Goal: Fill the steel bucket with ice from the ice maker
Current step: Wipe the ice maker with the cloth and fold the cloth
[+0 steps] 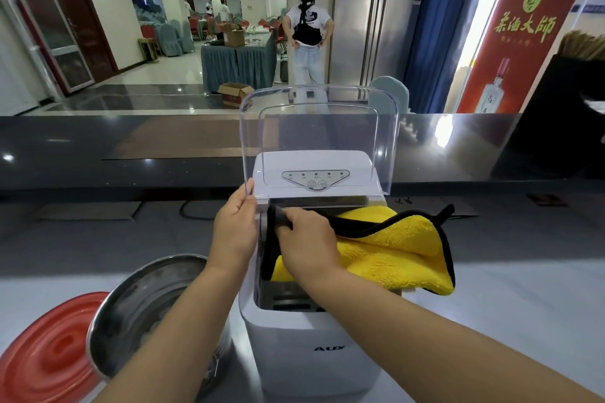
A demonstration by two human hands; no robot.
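The white ice maker [314, 337] is standing on the grey counter [523, 321], and its clear lid [314, 127] is standing raised upright above the control panel.

The left hand [234, 229] is pinching the lower left corner of the clear lid between thumb and fingers. The right hand [307, 239] is gripping the black-trimmed edge of a yellow cloth [393, 252], fingers curled round the fold. The cloth is lying across the open ice compartment and hanging over the right rim.

The steel bucket [131, 311] is sitting on the counter just beside the ice maker, on its left, with its mouth open and the left forearm crossing above it (its contents are too blurred to identify). A red lid [49, 353] is lying just beside the bucket, on its left.
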